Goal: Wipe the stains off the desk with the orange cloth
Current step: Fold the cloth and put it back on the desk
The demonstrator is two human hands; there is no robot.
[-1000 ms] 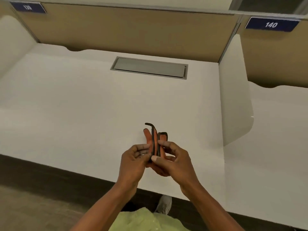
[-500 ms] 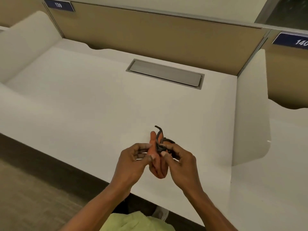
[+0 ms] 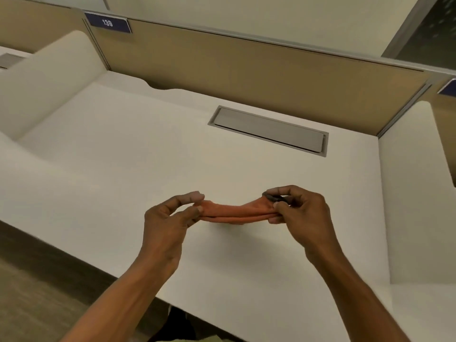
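One orange cloth (image 3: 237,213) and two bare hands are in view. The cloth is bunched into a narrow band, stretched level between the hands just above the near half of the white counter (image 3: 123,164), with a faint shadow under it. The left hand (image 3: 170,218) has its grip pressed together on the cloth's left end, thumb and fingertips pinching the fabric. The right hand (image 3: 301,213) pinches the right end the same way — a dark edge of the cloth (image 3: 272,197) shows between its thumb and forefinger. Whether the cloth touches the surface I cannot tell; it looks slightly raised.

No stain can be made out on the counter from this view. One grey rectangular hatch (image 3: 269,130) is set flush into the counter toward the back, well apart from the hands. One tan partition panel (image 3: 246,77) runs along the rear edge. Two white side dividers stand at the ends — one on the left (image 3: 51,77), one on the right (image 3: 414,193). A blue number plate (image 3: 107,22) reading 139 sits at the partition's upper left corner; a second blue plate (image 3: 447,88) is cut off at the right edge. Nothing lies between the hands and the counter except the cloth itself.
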